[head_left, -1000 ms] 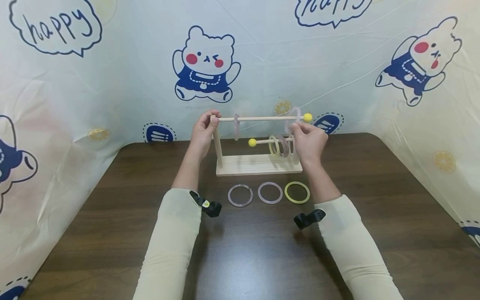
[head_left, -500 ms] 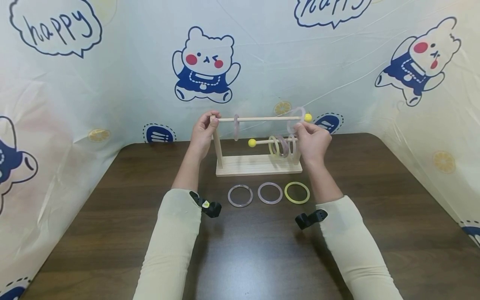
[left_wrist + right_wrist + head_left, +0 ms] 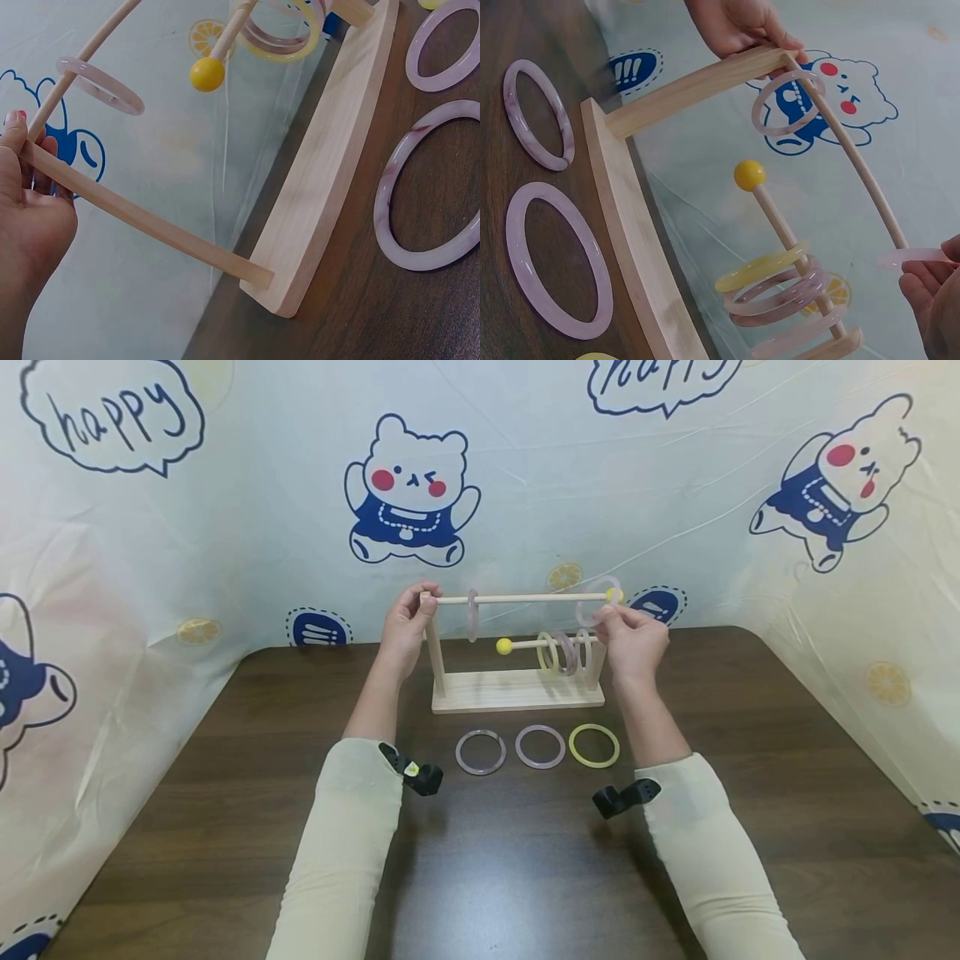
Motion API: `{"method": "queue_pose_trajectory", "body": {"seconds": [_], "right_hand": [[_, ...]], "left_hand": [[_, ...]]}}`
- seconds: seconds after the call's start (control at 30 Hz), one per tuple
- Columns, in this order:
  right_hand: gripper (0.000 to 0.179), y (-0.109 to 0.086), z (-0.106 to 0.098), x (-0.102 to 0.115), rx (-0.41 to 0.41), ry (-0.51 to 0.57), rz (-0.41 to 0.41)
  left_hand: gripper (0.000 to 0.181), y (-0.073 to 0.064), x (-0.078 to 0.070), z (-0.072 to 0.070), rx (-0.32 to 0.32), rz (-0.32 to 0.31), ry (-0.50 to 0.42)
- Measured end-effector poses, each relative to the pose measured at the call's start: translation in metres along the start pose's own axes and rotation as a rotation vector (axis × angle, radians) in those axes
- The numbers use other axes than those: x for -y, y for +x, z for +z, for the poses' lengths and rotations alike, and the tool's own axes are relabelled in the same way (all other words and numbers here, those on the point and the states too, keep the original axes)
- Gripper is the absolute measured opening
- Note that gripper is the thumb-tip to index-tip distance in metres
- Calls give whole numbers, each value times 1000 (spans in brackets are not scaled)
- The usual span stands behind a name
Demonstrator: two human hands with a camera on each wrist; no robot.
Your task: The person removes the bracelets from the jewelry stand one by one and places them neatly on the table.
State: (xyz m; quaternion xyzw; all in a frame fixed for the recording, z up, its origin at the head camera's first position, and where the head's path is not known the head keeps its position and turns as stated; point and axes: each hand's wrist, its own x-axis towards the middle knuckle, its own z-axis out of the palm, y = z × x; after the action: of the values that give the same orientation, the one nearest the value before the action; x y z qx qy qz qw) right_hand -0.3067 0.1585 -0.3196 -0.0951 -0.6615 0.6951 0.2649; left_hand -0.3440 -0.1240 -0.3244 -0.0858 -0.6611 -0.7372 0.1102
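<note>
A wooden bangle stand [image 3: 517, 690] has an upper rod [image 3: 525, 598] and a shorter lower rod. My left hand [image 3: 403, 625] grips the top of its left post, thumb in front. At the rod's right end, my right hand [image 3: 637, 647] pinches a pale lilac bangle [image 3: 922, 256] by its lower edge; in the head view this bangle overlaps the yellow end ball [image 3: 614, 597]. Another lilac bangle [image 3: 473, 615] hangs near the upper rod's left end. Several yellow and lilac bangles hang on the lower rod, which ends in a yellow ball [image 3: 505, 646].
Three bangles lie in a row on the dark wood table [image 3: 495, 860] before the stand: a mottled lilac bangle [image 3: 459, 753], a plain lilac bangle [image 3: 519, 747] and a yellow bangle [image 3: 572, 746]. A printed cloth [image 3: 525, 460] hangs behind.
My right hand has moved slightly right, sliding the pinched bangle along the upper rod to the yellow end ball. My left hand has stayed on the post.
</note>
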Motion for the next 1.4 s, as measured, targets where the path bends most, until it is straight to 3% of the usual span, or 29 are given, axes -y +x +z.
{"method": "queue_pose_trajectory", "body": {"seconds": [0.6,0.9,1.23,1.4], "right_hand": [[11,4,-15,-5,15,215,86],[10,12,-27,-10,47,432,256],[8,13,-39,-11,29,452,377],[6,11,-44,-12,29,455,399]], "left_hand": [[27,-1,1,-1,-4,8,1],[34,-2,1,-1,1,3,7],[29,-1,0,-1,2,0,9],[24,-1,-1,-1,4,-7,17]]}}
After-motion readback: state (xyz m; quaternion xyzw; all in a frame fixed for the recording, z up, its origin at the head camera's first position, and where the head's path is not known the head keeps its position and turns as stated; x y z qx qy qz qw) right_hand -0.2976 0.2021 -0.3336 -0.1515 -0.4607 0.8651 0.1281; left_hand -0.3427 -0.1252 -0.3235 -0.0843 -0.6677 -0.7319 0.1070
